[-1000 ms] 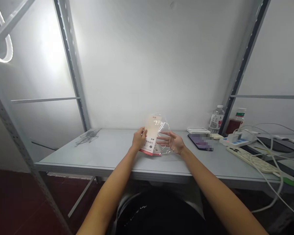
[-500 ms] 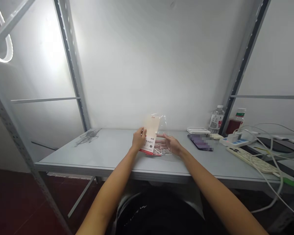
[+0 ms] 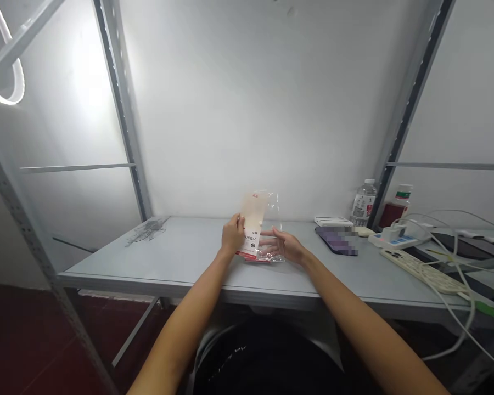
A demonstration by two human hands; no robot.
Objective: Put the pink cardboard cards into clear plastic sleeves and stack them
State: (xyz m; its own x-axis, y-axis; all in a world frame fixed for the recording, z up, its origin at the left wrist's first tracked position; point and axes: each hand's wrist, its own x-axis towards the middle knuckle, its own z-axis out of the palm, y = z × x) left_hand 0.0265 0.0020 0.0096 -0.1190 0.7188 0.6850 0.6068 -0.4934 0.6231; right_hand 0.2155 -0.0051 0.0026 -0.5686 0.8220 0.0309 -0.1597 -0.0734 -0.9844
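Both hands meet at centre frame: the left hand [image 3: 233,237] pinches the left edge of a printed card packet [image 3: 253,222], held upright on the grey table [image 3: 177,258]. The right hand [image 3: 287,247], fingers loose and unclenched, rests against its clear plastic sleeve [image 3: 274,218]. Further right lie a dark phone [image 3: 336,240] and a water bottle [image 3: 363,202].
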